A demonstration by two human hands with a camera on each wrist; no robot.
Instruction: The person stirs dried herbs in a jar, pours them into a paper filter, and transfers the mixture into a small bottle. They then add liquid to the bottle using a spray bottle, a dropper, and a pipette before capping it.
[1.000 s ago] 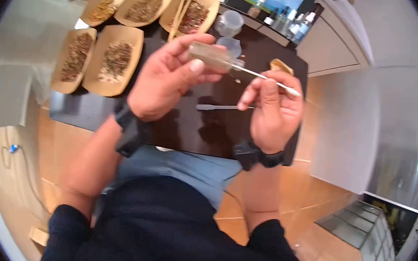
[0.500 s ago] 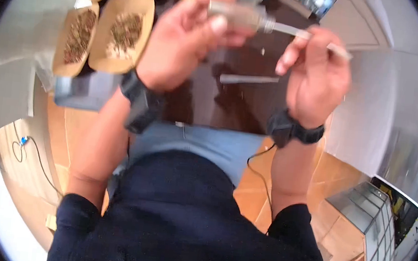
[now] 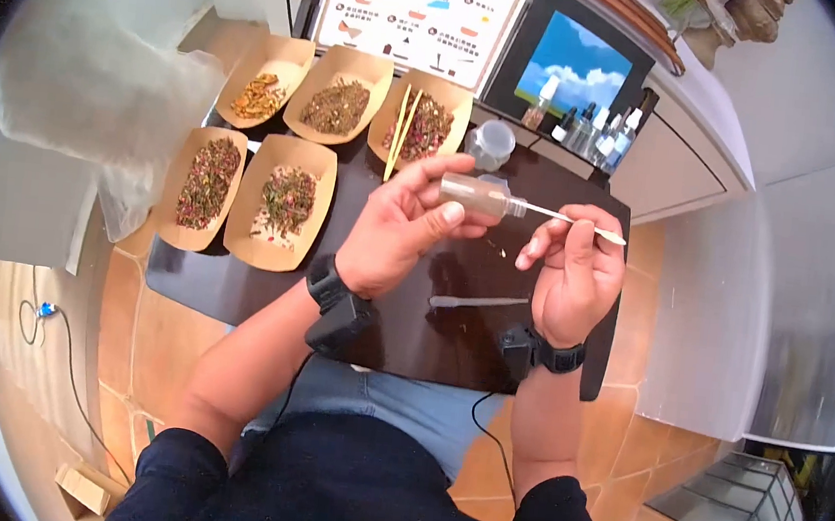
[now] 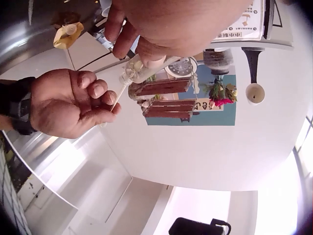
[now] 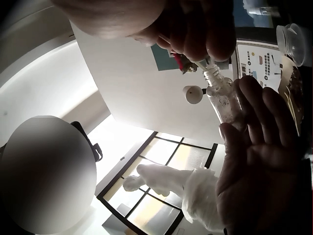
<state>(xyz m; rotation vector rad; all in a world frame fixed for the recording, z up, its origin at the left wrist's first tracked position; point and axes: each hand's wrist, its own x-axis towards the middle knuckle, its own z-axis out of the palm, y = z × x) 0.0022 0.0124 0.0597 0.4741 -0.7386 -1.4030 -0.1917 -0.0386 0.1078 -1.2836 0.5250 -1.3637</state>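
My left hand [image 3: 384,242] grips a small clear bottle [image 3: 471,194] lying on its side in the air, its neck toward the right. Brownish bits show through the wall, also in the right wrist view, where the bottle [image 5: 226,100] has a threaded neck. Between thumb and fingers, my right hand [image 3: 581,286] pinches a thin pale stick [image 3: 546,212] with a wider whitish end. The stick's other end reaches the bottle mouth. In the left wrist view the right hand [image 4: 68,103] holds the stick [image 4: 119,98] at the neck.
Paper trays [image 3: 237,255] of dried plant pieces stand on the dark table at left, one with wooden tongs [image 3: 403,134]. A plastic dropper [image 3: 479,303] lies below the hands. A clear jar [image 3: 490,145], small bottles [image 3: 581,131] and a printed sheet [image 3: 417,9] are at the back.
The head view tipped down, then back up, shifting everything in frame. Both hands keep their holds on the bottle and the stick, which stays at the bottle mouth.
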